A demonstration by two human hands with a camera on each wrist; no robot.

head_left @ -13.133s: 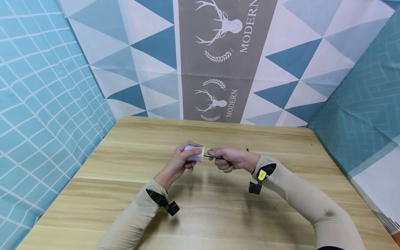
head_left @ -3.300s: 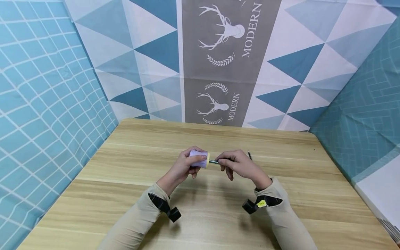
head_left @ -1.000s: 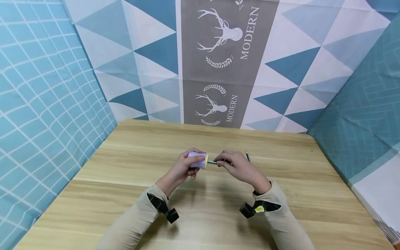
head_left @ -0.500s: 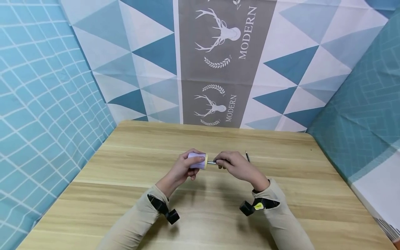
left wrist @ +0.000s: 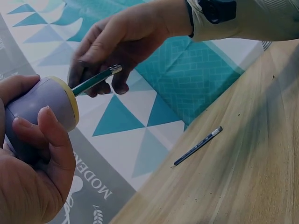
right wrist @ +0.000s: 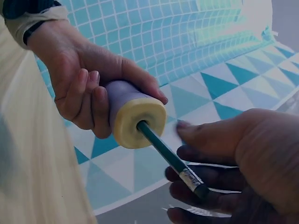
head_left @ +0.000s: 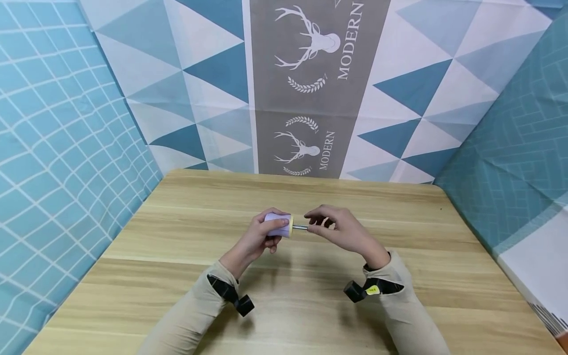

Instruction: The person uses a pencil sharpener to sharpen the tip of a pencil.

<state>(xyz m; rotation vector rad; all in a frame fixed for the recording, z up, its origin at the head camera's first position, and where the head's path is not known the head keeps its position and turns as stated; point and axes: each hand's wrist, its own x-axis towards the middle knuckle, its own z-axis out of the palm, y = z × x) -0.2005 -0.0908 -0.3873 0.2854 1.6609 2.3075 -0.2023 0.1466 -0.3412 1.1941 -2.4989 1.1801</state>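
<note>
My left hand (head_left: 257,234) grips a purple pencil sharpener (head_left: 276,226) with a yellow end, held sideways above the table. A green pencil (right wrist: 163,151) sticks out of the hole in that yellow end, its point hidden inside. The pencil's silver and dark tail end points toward my right hand (head_left: 343,229). In the right wrist view, the thumb and fingers of that hand are spread apart around the pencil's tail, not pinching it. Whether a finger still touches it, I cannot tell.
On the wooden table (head_left: 177,276) lies a second, dark blue pencil (left wrist: 198,147), seen in the left wrist view; the right hand hides it in the head view. Patterned cloth walls (head_left: 213,98) enclose the table's back and sides. A few dark specks dot the tabletop.
The right hand has let go of the green pencil, its fingers spreading and lifting slightly; earlier it pinched the pencil, first in a fist-like grip. The left hand keeps holding the sharpener.
</note>
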